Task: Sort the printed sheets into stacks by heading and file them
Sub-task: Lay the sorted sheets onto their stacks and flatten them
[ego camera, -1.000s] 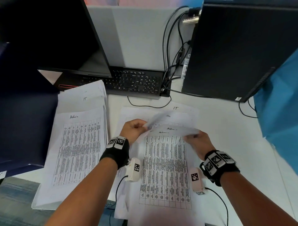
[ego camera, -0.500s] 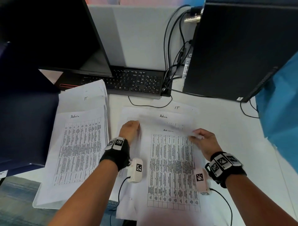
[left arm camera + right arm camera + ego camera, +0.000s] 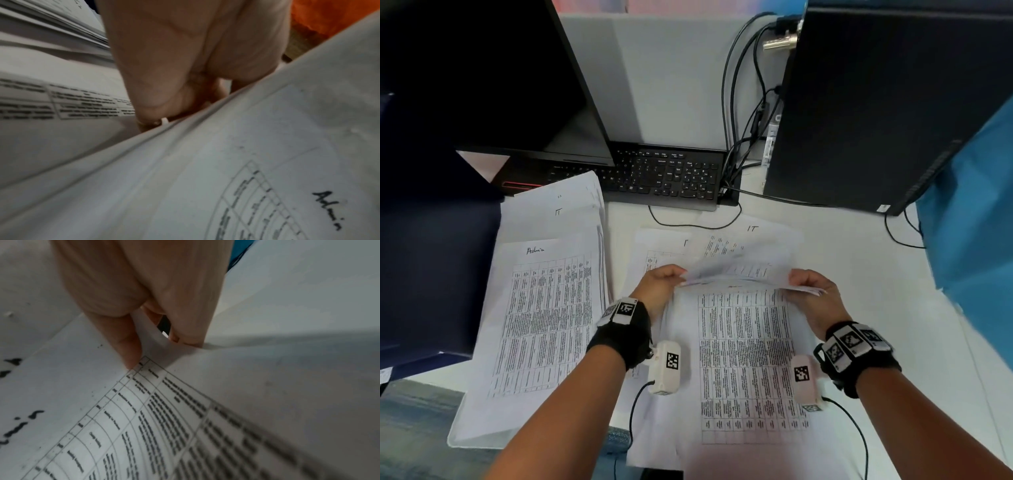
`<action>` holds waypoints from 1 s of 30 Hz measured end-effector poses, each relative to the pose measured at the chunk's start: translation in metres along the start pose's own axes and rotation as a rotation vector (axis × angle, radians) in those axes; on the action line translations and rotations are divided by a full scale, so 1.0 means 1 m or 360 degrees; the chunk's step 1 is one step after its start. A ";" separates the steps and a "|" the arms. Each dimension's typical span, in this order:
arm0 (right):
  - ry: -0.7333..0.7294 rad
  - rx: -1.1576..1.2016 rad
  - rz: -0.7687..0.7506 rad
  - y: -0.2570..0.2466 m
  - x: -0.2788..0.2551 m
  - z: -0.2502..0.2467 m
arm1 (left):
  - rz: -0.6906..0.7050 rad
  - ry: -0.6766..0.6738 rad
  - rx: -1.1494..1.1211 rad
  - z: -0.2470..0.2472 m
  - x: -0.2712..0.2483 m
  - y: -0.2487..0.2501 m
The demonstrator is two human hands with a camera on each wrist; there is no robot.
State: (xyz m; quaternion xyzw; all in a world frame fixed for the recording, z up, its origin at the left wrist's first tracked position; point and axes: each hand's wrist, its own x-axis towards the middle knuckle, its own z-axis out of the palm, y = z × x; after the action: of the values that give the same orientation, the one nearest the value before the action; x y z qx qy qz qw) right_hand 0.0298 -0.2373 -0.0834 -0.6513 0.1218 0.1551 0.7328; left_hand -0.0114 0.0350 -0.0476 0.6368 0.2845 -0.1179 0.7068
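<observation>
L hand (image 3: 659, 286) pinches the left edge of a few lifted sheets (image 3: 739, 270), thumb and fingers curled round the paper; R hand (image 3: 813, 296) pinches the right edge the same way, 1 finger down on the page beneath. Half a sec ago both hands lay lower on the pile w/ the top sheet near flat; now the sheets are raised, bowed between the 2 grips. Under them the working pile (image 3: 743, 359) shows an "Admin" heading in the wrist views. Further out, approx 9 o'clock, the Admin stack (image 3: 541, 318); at 10 o'clock behind it, an IT stack (image 3: 558, 212); at 1 o'clock, a loose IT sheet (image 3: 753, 229). Keyboard (image 3: 664, 178) at 12. Prob means the lifted sheets are checked and about to go to a stack; filing not started.
</observation>
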 end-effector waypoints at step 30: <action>-0.0327 -0.0715 0.0128 -0.016 -0.013 0.001 | 0.0299 0.0795 0.0650 -0.016 -0.010 -0.022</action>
State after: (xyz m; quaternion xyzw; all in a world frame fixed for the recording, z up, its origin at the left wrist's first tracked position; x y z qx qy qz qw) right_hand 0.0239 -0.2385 -0.0633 -0.7733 0.0350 0.2726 0.5713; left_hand -0.0356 0.0452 -0.0611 0.7980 0.3596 0.0530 0.4807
